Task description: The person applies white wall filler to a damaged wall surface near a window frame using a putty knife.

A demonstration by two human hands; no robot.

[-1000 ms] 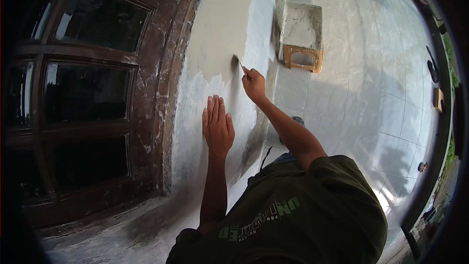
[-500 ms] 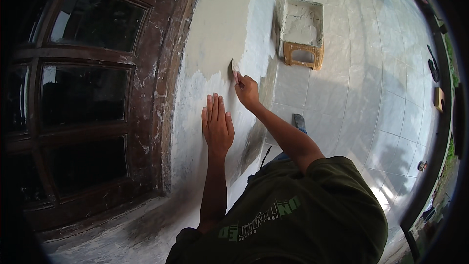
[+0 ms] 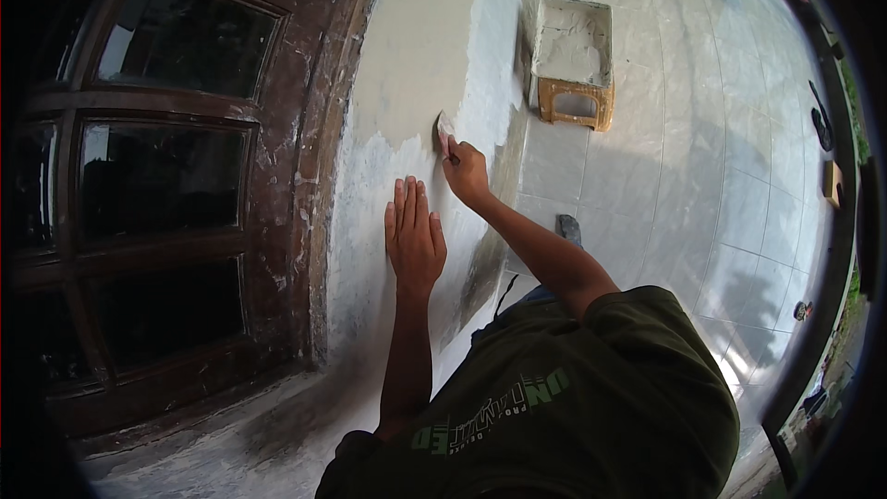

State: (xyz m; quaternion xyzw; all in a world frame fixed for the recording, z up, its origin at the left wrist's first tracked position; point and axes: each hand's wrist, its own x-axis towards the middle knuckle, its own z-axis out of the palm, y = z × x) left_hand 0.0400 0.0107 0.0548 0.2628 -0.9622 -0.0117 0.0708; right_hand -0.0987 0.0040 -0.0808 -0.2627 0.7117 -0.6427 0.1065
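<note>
Now the right hand (image 3: 465, 171) grips a scraper (image 3: 444, 129) on the wall (image 3: 416, 55); left hand (image 3: 414, 238) lies flat, open, beside it. Too much pressure could gouge the wet filler.

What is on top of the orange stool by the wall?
A shallow tray of pale grey plaster sits on the orange stool, covering its seat. The open space between the stool's legs shows only floor tiles. The plaster's depth cannot be judged.
</note>
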